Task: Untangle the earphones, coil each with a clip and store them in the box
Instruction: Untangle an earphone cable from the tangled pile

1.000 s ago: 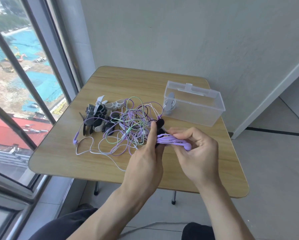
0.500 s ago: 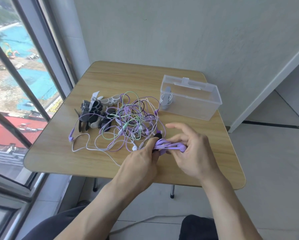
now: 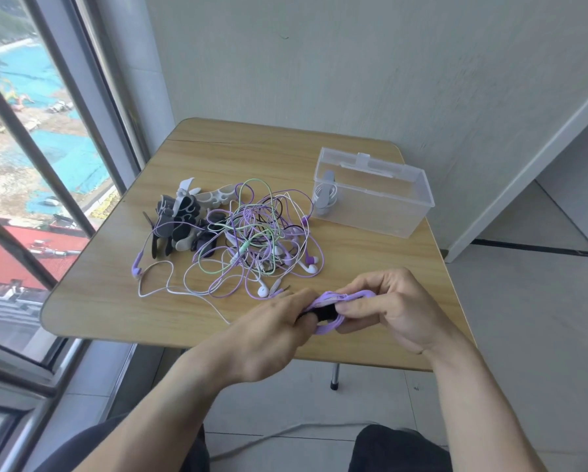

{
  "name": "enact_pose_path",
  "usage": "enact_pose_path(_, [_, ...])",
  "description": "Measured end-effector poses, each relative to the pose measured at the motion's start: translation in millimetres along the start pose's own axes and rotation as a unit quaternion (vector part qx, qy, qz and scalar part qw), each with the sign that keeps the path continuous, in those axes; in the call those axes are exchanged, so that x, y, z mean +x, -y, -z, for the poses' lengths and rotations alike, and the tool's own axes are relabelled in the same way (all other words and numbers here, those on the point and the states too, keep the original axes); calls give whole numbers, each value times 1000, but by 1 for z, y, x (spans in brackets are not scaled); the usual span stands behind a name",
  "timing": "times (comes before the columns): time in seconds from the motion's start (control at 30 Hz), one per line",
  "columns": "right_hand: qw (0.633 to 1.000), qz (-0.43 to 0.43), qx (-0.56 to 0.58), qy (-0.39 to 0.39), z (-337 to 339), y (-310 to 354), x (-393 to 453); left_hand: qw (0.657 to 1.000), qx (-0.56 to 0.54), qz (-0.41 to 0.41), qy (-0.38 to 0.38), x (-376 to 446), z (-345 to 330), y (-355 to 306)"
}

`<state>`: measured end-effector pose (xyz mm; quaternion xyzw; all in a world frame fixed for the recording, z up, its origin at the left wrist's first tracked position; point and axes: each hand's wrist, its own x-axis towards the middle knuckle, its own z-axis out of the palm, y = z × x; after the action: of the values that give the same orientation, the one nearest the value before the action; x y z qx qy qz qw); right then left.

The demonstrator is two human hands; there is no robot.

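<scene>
Purple earphones point(image 3: 342, 299), coiled, are being pinched at the near worktop point(image 3: 91, 301) edge by the left hand point(image 3: 279, 330) and right hand point(image 3: 391, 306), both curling around a black clip point(image 3: 323, 313). One white coil point(image 3: 326, 196) is sitting in the box point(image 3: 384, 212); the tangle point(image 3: 261, 240) is waiting.

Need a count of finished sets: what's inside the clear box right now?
Inside the clear box, at its left end, stands one coiled white earphone held by a pale clip. The rest of the interior looks bare through the walls, though glare makes the far corner uncertain.
</scene>
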<state>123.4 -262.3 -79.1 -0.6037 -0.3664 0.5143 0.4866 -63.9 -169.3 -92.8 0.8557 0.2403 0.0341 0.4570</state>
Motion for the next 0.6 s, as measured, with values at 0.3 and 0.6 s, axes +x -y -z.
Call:
enact_pose_path(0.3, [996,76,34,-8,-15,-8,7,975,-28,-23,-217,7,-1,-5])
enact_pose_path(0.6, [921,280,-146,-227,-51,-27,22,933,-167,21,-318,18,-5,-8])
